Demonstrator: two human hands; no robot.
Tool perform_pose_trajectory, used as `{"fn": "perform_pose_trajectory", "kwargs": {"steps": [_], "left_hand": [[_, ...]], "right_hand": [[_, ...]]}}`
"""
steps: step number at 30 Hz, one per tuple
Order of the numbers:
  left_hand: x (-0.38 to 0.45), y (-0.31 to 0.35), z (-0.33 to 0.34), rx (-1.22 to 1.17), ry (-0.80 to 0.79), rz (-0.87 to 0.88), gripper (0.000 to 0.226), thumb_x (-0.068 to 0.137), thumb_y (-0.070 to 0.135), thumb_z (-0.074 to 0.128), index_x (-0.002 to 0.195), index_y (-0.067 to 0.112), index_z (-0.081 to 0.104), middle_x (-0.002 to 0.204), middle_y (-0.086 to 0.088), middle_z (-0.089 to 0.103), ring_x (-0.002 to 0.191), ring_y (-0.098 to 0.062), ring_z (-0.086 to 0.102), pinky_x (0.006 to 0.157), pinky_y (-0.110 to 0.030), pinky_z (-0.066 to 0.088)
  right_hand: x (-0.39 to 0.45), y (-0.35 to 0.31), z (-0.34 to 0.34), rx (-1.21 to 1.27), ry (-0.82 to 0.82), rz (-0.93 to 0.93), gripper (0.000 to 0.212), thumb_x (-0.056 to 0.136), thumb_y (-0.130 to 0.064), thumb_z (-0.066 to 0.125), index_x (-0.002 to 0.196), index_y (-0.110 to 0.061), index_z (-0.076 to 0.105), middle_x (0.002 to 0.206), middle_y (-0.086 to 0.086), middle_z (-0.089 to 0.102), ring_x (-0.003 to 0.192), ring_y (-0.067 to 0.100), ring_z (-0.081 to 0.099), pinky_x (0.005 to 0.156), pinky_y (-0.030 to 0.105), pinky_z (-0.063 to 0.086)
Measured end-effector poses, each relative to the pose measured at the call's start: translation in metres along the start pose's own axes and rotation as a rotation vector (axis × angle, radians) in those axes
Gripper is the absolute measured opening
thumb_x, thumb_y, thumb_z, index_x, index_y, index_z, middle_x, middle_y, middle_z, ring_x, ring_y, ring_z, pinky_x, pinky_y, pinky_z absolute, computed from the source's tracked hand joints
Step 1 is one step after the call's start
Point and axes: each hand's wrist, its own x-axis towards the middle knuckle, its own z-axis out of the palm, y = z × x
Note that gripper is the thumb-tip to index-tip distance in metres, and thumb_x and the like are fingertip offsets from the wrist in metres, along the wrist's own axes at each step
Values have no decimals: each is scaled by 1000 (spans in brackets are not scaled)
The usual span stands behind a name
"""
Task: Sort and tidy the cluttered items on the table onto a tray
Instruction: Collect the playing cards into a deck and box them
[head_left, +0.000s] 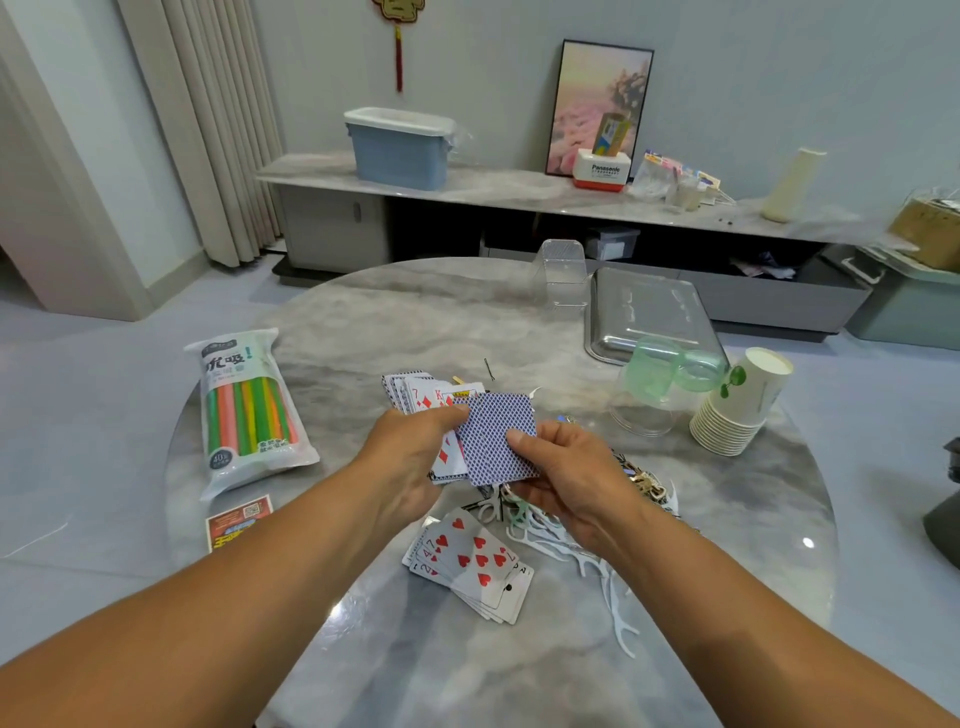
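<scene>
Above the middle of the round marble table (363, 322), both hands hold a stack of playing cards (496, 441) with a blue patterned back on top. My left hand (410, 457) grips its left side, where red diamond cards stick out. My right hand (566, 478) pinches its right edge. More cards (415, 392) lie fanned behind the hands. A fan of heart cards (472, 564) lies in front of them. The steel tray (649, 312) sits at the far right of the table.
A bag of coloured straws (249, 410) lies at the left, a printed card (236, 522) in front of it. White floss picks (597, 571) are scattered at the right. Paper cups (743, 405), green plastic cups (670, 371) and a clear box (563, 275) stand by the tray.
</scene>
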Motion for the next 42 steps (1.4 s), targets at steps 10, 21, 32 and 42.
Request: {"fn": "perform_pose_trajectory", "kwargs": {"steps": [10,21,32,42], "left_hand": [[16,7,-14,-14,248,127,31,88,-2,72,114,10,59,97,-11,71,68,-22,69,45,-36,57],[15,11,-20,40,181,37,24,89,-12,59,105,6,55,97,-18,67,77,-32,68,59,-47,57],[-2,2,-12,211,-58,1,30,81,-3,77,109,-1,67,98,-21,75,89,-39,73,81,-56,60],[-6,5,-8,209,-248,35,35,89,-19,54,119,-2,63,108,-22,73,94,-37,73,70,-41,62]], "right_hand": [[-5,0,2,-362,185,-240,4,95,-9,62,92,-6,60,87,9,71,76,27,70,66,43,58],[-21,53,21,-1622,-213,-506,38,90,-57,55,90,-21,65,103,5,62,94,30,60,73,36,44],[-5,12,6,-287,-22,-143,26,97,-43,64,101,-19,72,93,6,77,74,17,70,65,31,53],[-2,9,5,-108,-54,-3,21,88,-29,78,99,-11,73,89,11,77,69,18,61,55,25,46]]}}
